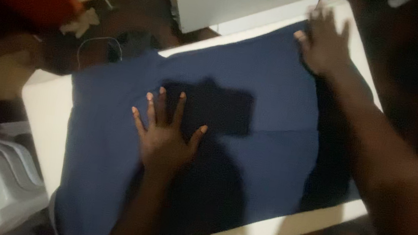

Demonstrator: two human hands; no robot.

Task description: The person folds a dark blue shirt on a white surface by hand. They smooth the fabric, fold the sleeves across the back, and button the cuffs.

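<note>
Blue cloth (109,137) lies flat on the white tabletop (45,112), its long side running from 8 o'clock to 2 o'clock. The left hand (166,139) presses its middle, fingers spread, holding nothing. The right hand (323,44) lies flat at the 1 o'clock corner. Bare tabletop shows along every edge.

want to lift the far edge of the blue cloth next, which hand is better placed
Probably the right hand: it already lies at the far edge of the blue cloth. The left hand is pressed flat mid-cloth, fingers spread.
</note>
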